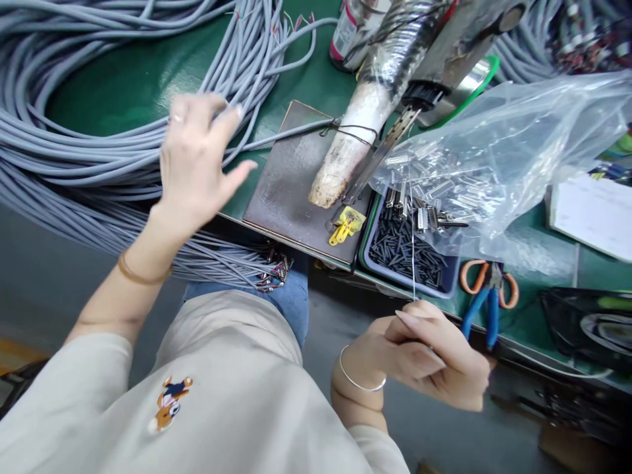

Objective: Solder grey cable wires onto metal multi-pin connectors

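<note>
Rising wire (pixel 413 243): thin strand, stretching toward 12 o'clock from the right hand (pixel 429 355), across the tray (pixel 451 276).
Right hand: fingers curled tight, seemingly pinching the wire.
Left hand (pixel 195 155): fingers spread, apparently empty, at 10 o'clock over grey cables (pixel 79 158); contact unclear.
Connectors (pixel 427 217): beside the wire; a sharp tug might snag and spill them.

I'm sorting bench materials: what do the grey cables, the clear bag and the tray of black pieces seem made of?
Grey cables: probably plastic or rubber sheathing, smooth and satin; even grey skin with soft highlights.
Clear bag: likely thin plastic film, glossy; it is see-through, creased and glinting.
Tray: apparently moulded plastic, smooth and bluish, with rounded corners; exact type unclear.
</note>
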`<state>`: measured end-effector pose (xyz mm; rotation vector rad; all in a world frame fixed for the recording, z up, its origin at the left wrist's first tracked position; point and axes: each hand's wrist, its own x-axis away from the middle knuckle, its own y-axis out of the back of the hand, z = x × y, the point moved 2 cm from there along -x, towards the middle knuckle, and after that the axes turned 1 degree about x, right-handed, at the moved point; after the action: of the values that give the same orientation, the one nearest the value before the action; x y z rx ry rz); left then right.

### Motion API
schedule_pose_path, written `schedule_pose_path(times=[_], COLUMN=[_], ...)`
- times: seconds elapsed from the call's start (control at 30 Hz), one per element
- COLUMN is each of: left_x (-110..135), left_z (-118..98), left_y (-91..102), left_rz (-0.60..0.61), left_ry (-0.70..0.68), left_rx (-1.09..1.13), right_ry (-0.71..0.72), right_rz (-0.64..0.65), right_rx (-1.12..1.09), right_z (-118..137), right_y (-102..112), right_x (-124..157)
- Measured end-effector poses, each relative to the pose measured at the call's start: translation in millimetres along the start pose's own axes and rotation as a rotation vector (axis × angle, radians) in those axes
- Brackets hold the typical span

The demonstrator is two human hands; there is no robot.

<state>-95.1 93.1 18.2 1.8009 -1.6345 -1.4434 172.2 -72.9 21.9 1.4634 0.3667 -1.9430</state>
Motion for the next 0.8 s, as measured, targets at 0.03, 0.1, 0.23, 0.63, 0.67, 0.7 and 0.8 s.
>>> schedule_pose_path(times=[0.03, 0.1, 0.23, 0.63, 0.67, 0.7, 0.8], left_x=[-11, -26, -31, 40, 51, 62, 90], left_z=[11, 28, 44, 42, 41, 40, 38], left_y=[-4.5, -18.0, -30.7, 0.4, 1.4, 2.6, 7.6], left_rz=[-0.015, 0.064, 0.141, 0.044, 0.027, 0.020, -0.011], left_ry=[0.057, 0.125, 0.085, -0.272, -0.279, -0.284, -0.267], left_rx=[-0.083, -0.148, -0.070, -0.203, -0.183, -0.157, -0.072], right_ry=[0.046, 0.051, 0.014, 0.070, 0.062, 0.052, 0.027], right_rz=[-0.032, 0.008, 0.043, 0.124, 0.121, 0.119, 0.119], right_rx=[-0.025, -0.036, -0.016, -0.042, -0.037, -0.032, -0.007], right_z=[1, 0, -1, -13, -13, -13, -14], right_y=[-1, -2, 1, -5, -6, -7, -7], right_x=[-2, -3, 0, 5, 5, 5, 6])
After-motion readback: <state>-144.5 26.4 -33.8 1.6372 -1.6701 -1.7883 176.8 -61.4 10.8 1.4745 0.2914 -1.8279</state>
